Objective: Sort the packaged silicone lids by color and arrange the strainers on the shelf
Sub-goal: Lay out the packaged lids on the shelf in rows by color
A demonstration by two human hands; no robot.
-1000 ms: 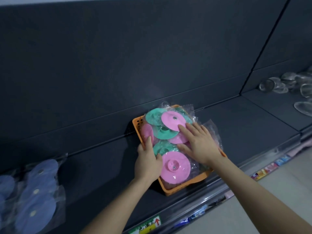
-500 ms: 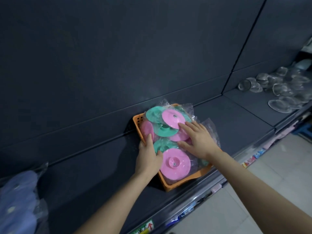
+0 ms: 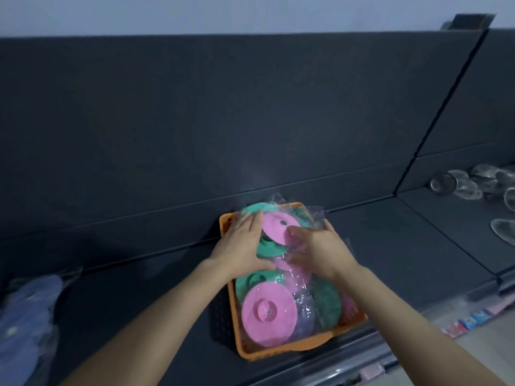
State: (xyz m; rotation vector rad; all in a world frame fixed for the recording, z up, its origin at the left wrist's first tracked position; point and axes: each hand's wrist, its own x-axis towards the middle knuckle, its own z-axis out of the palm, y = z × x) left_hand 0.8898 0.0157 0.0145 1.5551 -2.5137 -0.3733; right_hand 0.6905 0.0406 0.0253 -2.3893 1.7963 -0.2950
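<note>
Here, the left grip (image 3: 243,243) lies flat, fingers straight, on the clear-wrapped pink and teal round silicone lids (image 3: 277,228) heaped in the orange perforated plastic basket (image 3: 289,351). Just right of it, the right grip (image 3: 322,247) rests on the same crinkled wrap; its fingers are blurred, so whether they pinch it cannot be told. Far right of both, round metal mesh strainers (image 3: 471,185) lie on the dark shelf (image 3: 390,235). Well to the left sits a clear bag of blue lids (image 3: 30,316).
</note>
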